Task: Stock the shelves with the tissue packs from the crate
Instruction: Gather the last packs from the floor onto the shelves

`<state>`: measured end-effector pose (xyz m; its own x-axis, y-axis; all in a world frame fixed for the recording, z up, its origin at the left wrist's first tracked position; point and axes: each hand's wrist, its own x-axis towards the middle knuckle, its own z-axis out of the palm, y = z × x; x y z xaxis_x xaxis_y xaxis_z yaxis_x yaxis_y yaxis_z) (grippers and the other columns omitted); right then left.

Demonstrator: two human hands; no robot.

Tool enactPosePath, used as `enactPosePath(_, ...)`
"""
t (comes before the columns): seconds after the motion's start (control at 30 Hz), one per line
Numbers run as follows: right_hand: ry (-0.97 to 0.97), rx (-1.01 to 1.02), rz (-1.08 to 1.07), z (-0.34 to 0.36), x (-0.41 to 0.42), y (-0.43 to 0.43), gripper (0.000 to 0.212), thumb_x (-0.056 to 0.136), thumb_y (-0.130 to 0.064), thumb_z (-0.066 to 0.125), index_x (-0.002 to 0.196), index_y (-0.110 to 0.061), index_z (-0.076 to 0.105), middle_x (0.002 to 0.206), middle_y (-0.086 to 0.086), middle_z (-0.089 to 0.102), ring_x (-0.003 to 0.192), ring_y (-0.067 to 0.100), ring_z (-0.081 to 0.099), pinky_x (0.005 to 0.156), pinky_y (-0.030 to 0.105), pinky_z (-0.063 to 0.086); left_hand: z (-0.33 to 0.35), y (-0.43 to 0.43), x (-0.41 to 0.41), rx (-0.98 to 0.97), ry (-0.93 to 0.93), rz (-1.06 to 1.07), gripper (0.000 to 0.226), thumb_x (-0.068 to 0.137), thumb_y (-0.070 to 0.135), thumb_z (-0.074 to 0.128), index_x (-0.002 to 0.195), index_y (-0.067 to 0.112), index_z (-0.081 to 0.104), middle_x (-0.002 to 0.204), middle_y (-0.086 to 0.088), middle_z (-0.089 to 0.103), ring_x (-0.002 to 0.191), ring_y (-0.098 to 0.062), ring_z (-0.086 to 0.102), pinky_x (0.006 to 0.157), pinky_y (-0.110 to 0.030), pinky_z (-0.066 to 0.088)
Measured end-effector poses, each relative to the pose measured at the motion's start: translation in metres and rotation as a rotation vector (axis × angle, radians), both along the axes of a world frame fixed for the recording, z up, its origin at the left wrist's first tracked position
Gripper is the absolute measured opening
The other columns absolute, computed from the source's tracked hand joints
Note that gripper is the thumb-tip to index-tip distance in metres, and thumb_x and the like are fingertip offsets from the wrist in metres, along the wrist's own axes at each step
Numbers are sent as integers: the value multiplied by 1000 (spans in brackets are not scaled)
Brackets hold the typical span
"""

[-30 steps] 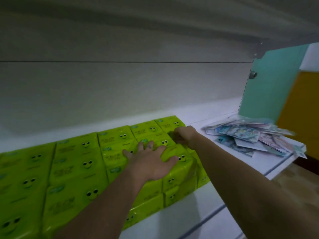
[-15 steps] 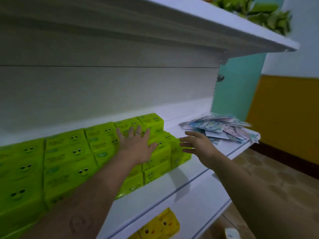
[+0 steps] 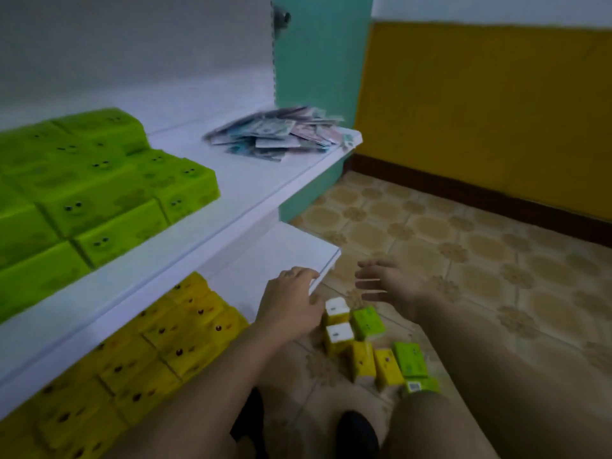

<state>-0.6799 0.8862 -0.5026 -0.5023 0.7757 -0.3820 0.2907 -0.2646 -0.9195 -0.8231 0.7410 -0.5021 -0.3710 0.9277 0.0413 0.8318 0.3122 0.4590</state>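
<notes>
Green tissue packs with cartoon eyes lie stacked on the upper white shelf at the left. Yellow tissue packs fill the lower shelf. Several loose yellow and green packs stand on the tiled floor below my hands. My left hand hangs over the lower shelf's front corner, fingers loosely curled, holding nothing. To its right, above the floor, my right hand is open with fingers spread and empty. No crate is in view.
A pile of flat printed packets lies at the right end of the upper shelf. A teal side panel bounds the shelving. A yellow wall with dark skirting stands beyond the tiled floor. My dark shoes show at the bottom.
Both hands came off the green packs on the upper shelf and dropped down toward the floor. The view tilted down, bringing the lower shelf and the loose packs into sight.
</notes>
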Motion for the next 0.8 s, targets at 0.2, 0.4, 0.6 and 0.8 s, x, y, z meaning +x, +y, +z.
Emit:
enactPosePath(0.2,-160,-158,-72,-110,51,40,22,92,-3,54,113,-3,62,97,13,60,85,26,59,69,35,50,-106,51,22,-254,-479,170,41,91,33,61,129,22,52,129,0,58,115,-17,55,93,-26,43)
enactPosePath(0.4,-353,-299,0,-228,32,88,16,94,-5,54,107,-2,62,90,11,60,73,23,61,65,32,49,-220,114,3,-410,-843,404,13,95,25,56,107,23,54,86,10,52,75,-2,48,62,-18,36)
enactPosePath(0.6,-609,-204,162,-340,-36,163,20,92,-10,53,108,0,60,91,17,56,76,26,58,60,32,51,-349,189,-21,-494,-1123,621,35,93,19,58,124,19,43,102,-4,58,88,-17,58,75,-32,49)
enactPosePath(0.8,-780,-69,87,-437,-73,176,58,91,-17,53,143,-3,32,144,22,40,130,38,42,104,42,40,-443,217,-33,-579,-1253,637,54,83,21,69,131,22,46,124,-3,54,97,-17,53,81,-42,53)
